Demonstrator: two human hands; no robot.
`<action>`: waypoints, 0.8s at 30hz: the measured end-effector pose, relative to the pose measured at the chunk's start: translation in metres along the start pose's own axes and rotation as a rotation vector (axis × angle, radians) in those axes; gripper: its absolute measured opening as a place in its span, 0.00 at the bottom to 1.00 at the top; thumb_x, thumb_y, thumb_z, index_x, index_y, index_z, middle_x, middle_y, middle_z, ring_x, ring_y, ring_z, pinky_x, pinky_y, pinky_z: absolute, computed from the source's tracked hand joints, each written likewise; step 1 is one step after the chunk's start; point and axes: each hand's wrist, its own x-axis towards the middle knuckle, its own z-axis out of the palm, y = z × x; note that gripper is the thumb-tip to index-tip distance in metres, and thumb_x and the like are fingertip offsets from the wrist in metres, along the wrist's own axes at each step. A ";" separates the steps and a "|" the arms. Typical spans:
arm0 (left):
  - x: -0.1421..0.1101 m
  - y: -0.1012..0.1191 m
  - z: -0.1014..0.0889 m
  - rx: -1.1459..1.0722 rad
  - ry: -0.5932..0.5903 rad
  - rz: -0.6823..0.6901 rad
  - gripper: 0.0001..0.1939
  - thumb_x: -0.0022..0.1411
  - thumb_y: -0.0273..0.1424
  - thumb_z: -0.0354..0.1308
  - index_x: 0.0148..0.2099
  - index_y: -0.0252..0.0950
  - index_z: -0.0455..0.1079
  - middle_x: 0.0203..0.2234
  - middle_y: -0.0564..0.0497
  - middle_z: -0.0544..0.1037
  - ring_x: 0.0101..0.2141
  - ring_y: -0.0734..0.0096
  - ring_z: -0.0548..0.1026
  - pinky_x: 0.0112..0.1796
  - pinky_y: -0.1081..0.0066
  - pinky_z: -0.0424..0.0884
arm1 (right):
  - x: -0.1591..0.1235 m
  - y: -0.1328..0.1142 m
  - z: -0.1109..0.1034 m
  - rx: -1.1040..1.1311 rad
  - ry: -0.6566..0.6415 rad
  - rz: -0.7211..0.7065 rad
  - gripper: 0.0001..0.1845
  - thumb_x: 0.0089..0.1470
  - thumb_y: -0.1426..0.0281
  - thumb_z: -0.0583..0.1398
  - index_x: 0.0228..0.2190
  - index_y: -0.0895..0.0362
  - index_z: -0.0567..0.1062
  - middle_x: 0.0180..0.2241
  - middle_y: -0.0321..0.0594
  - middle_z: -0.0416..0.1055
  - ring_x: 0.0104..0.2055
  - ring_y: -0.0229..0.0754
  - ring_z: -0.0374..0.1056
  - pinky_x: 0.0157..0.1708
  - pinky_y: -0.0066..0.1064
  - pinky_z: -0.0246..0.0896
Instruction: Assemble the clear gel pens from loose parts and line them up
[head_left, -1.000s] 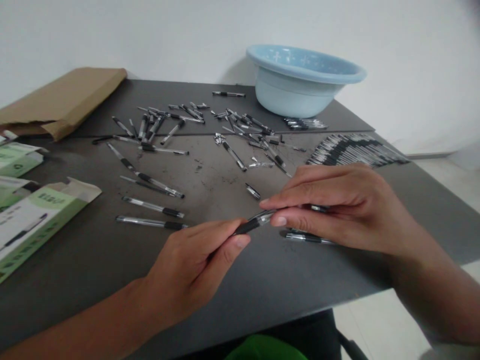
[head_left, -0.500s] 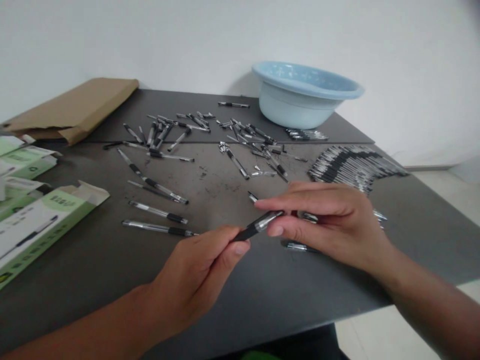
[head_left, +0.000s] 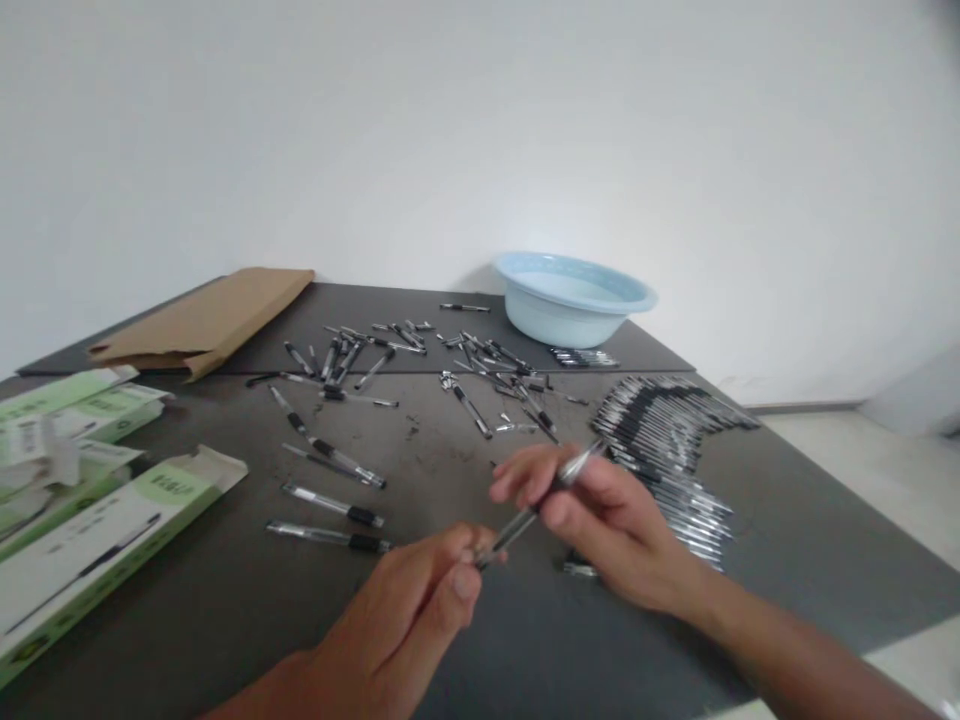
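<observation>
A clear pen with a dark grip [head_left: 519,524] slants up to the right between my two hands. My left hand [head_left: 416,605] pinches its lower left end between thumb and fingers. Thumb and fingers of my right hand [head_left: 611,525] close around it near the dark grip, and its silvery upper end sticks out past them. Beneath my right hand, another pen [head_left: 579,568] lies partly covered on the table. Just beyond my left hand rest two separate pens, the nearer pen [head_left: 326,536] pointing towards my fingers.
Loose pens and pen parts [head_left: 345,365] are scattered over the dark table [head_left: 480,650]. A dense row of pens [head_left: 660,430] lies at the right. Behind stands a light blue basin [head_left: 562,310]. Green and white boxes [head_left: 112,560] and a brown cardboard piece [head_left: 210,315] occupy the left.
My view has tilted upward. My left hand has shifted from the pen's dark grip to its clear end, while my right hand has taken hold near the grip.
</observation>
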 end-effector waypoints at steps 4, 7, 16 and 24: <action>-0.001 -0.007 -0.001 -0.075 0.058 -0.039 0.26 0.81 0.49 0.37 0.53 0.38 0.71 0.28 0.53 0.71 0.31 0.67 0.72 0.36 0.68 0.67 | 0.014 -0.019 -0.040 0.083 0.302 -0.013 0.08 0.73 0.60 0.55 0.46 0.46 0.73 0.35 0.33 0.80 0.38 0.39 0.74 0.40 0.33 0.71; 0.000 -0.009 -0.002 -0.109 0.092 -0.055 0.27 0.80 0.49 0.38 0.53 0.37 0.72 0.28 0.53 0.70 0.30 0.67 0.71 0.35 0.68 0.66 | 0.040 -0.029 -0.079 -0.170 0.402 0.020 0.12 0.68 0.54 0.60 0.43 0.48 0.76 0.27 0.32 0.75 0.30 0.37 0.68 0.32 0.29 0.65; 0.004 -0.010 0.000 -0.180 0.181 -0.126 0.29 0.79 0.51 0.38 0.47 0.36 0.72 0.25 0.55 0.66 0.27 0.69 0.67 0.32 0.70 0.65 | 0.172 0.040 -0.150 -1.133 -0.087 0.247 0.18 0.68 0.55 0.60 0.47 0.51 0.84 0.44 0.41 0.84 0.46 0.47 0.78 0.49 0.39 0.69; 0.013 -0.040 -0.003 -0.168 0.136 -0.093 0.37 0.74 0.61 0.34 0.44 0.37 0.72 0.21 0.55 0.65 0.22 0.72 0.64 0.26 0.71 0.63 | 0.299 0.167 -0.138 -1.342 -0.338 0.341 0.17 0.68 0.62 0.62 0.54 0.55 0.76 0.56 0.47 0.74 0.52 0.49 0.74 0.52 0.47 0.74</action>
